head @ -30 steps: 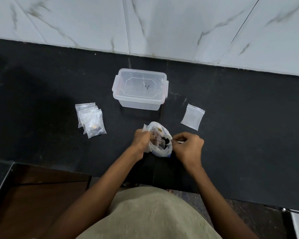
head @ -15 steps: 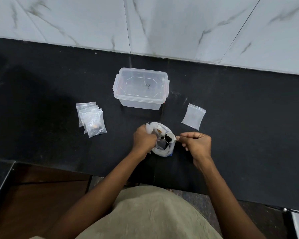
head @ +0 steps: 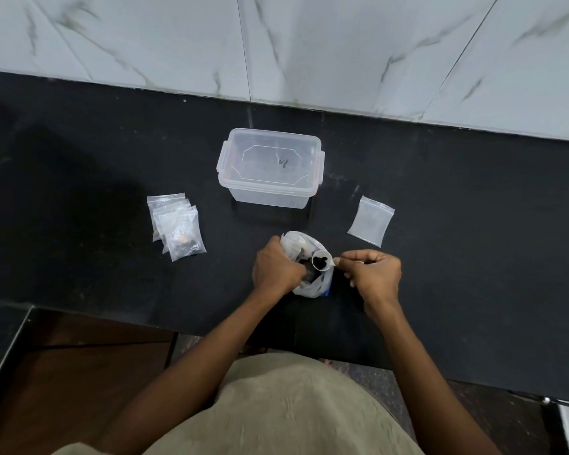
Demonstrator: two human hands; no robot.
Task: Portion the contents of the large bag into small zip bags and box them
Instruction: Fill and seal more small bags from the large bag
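The large clear bag (head: 312, 284) with dark contents stands on the black counter (head: 473, 257) near its front edge. My left hand (head: 276, 269) grips the bag's left side and holds its mouth apart. My right hand (head: 373, 274) pinches the handle of a small white scoop (head: 321, 260), whose bowl carries dark pieces just above the bag's mouth. A clear lidded box (head: 270, 167) sits behind the bag, its lid on. Several filled small zip bags (head: 178, 228) lie in a stack to the left. One empty zip bag (head: 371, 221) lies to the right.
A marble-tiled wall (head: 309, 44) rises behind the counter. The counter's front edge runs just under my forearms, with a wooden surface (head: 79, 372) lower left.
My right hand has drawn the scoop up out of the bag, loaded with dark pieces, and shifted to the right. My left hand keeps its grip on the bag.
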